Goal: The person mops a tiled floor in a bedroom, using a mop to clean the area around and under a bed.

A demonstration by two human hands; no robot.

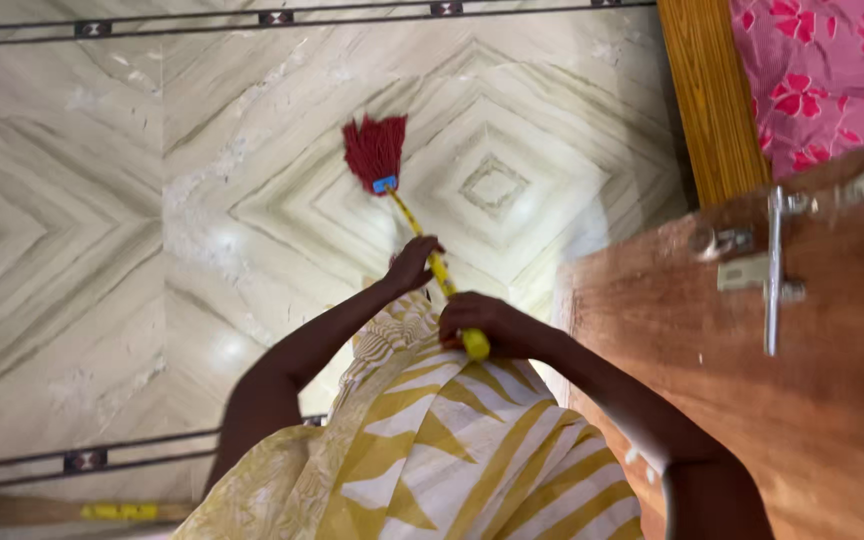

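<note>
Item: one mop (407,215), single piece in three visible parts. One red string head (374,150), fanned on the pale marble floor (72,230); one small blue collar (384,184) just below the strings; one yellow handle (440,272). Long axis: diagonal in the head view, running from the head at upper left to the handle end at lower right. The head points away from the person, toward the upper left; the butt of the handle points back at the person's body. The mop sits near the middle of the view, its strings touching the floor over the diamond-patterned slab.

Hands: two, both the person's own. Left hand (414,262): fingers curled around the handle partway down, closed on it. Right hand (487,325): wrapped closed over the handle's near end, which shows yellow just under the knuckles. The two hands are near each other along the handle, not touching.

Garment: one, yellow and white striped (452,450), below the hands.

Surroundings: one wooden door (812,390) at right carrying one metal latch (774,270); one wooden frame post (712,90); one pink flowered cloth (822,70) at upper right.
</note>
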